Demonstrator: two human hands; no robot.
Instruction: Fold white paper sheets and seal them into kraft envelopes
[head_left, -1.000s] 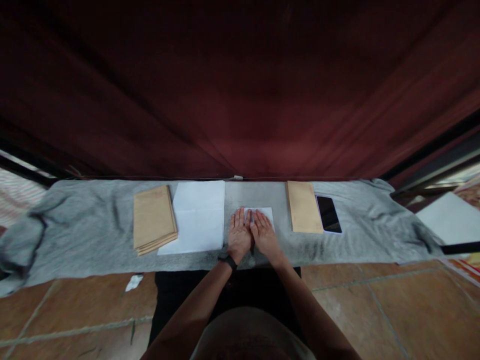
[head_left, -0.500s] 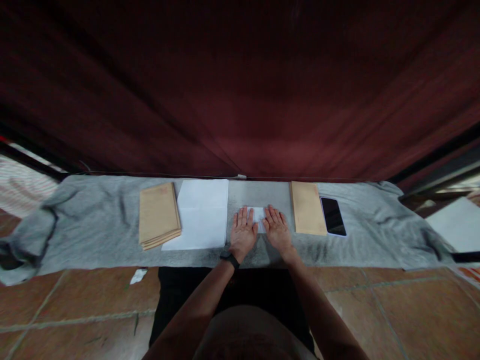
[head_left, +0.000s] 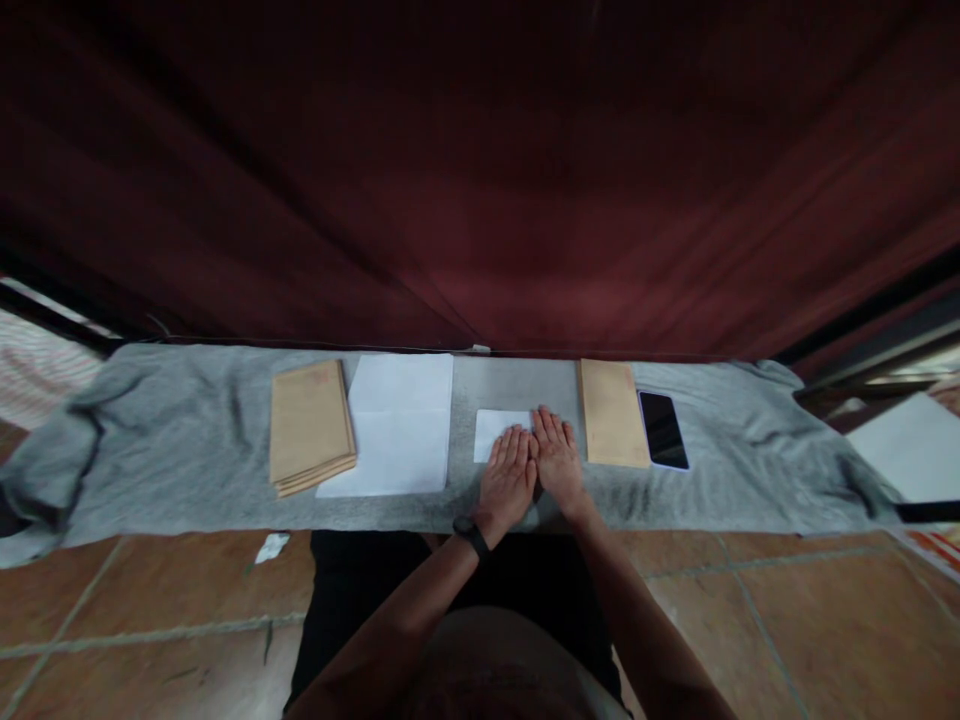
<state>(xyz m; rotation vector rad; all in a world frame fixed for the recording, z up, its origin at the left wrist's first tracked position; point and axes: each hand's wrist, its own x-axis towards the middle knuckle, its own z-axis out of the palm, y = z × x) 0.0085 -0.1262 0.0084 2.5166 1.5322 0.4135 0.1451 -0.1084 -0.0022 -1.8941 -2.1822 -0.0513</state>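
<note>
A small folded sheet of white paper lies on the grey cloth in front of me. My left hand rests flat on its lower right part, fingers stretched out and pointing away from me. Close beside it, my right hand is laid flat over the paper's right end, fingers straight. The two hands touch or nearly touch at the thumbs. Neither hand grips anything. Beneath the palms the right part of the paper is hidden. A dark band sits on my left wrist.
Larger white sheets lie left of the hands, partly under a stack of brown envelopes. To the right are another brown envelope and a phone. A grey cloth covers the narrow table; a dark red curtain hangs behind.
My left hand has slid right across the folded paper until it lies against my right hand, uncovering the paper's left part. The right hand has stayed nearly in place.
</note>
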